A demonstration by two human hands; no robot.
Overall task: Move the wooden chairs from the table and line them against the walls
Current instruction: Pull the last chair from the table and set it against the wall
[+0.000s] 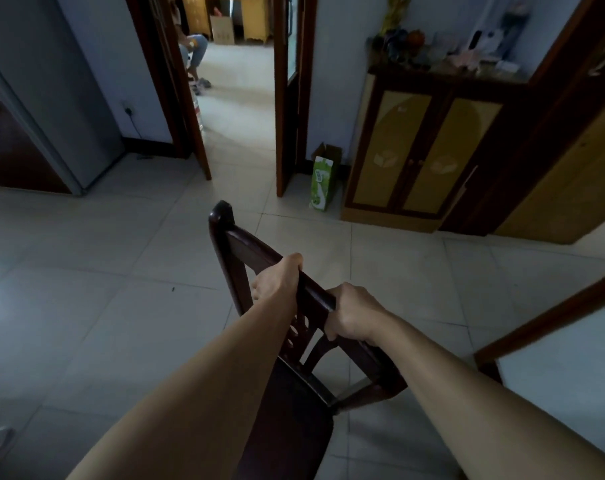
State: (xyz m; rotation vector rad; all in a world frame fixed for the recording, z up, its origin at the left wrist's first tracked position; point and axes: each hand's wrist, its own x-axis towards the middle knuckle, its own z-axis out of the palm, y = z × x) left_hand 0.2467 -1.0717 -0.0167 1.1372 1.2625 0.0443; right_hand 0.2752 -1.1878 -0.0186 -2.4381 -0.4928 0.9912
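You hold one dark wooden chair (259, 251) by the top rail of its backrest, out on the pale tiled floor (86, 306) in the open middle of the room; your left hand (277, 278) is closed over the rail near its middle, thumb side up and fingers wrapped down behind it; your right hand (351, 315) is clenched around the same rail further along, towards the nearer corner post, knuckles facing you; both bare forearms reach in from the bottom edge and cross over the chair's dark seat, which lies low in view beneath them. The backrest runs diagonally, its far corner post rising at upper left, so the chair sits tilted in the frame; you cannot tell whether its legs touch the tiles, since they are hidden. Ahead of the chair stands an open doorway (238, 98) with dark wood frames, and through it a brighter room where a seated person's legs (193, 53) show at the left jamb. To the right of the doorway a green and white carton (323, 183) stands on the floor against the wall, just beside a yellow-panelled cabinet (422, 154) with dark trim and small cluttered items on top; a grey door or panel fills the left wall; a dark wood edge crosses the lower right corner.
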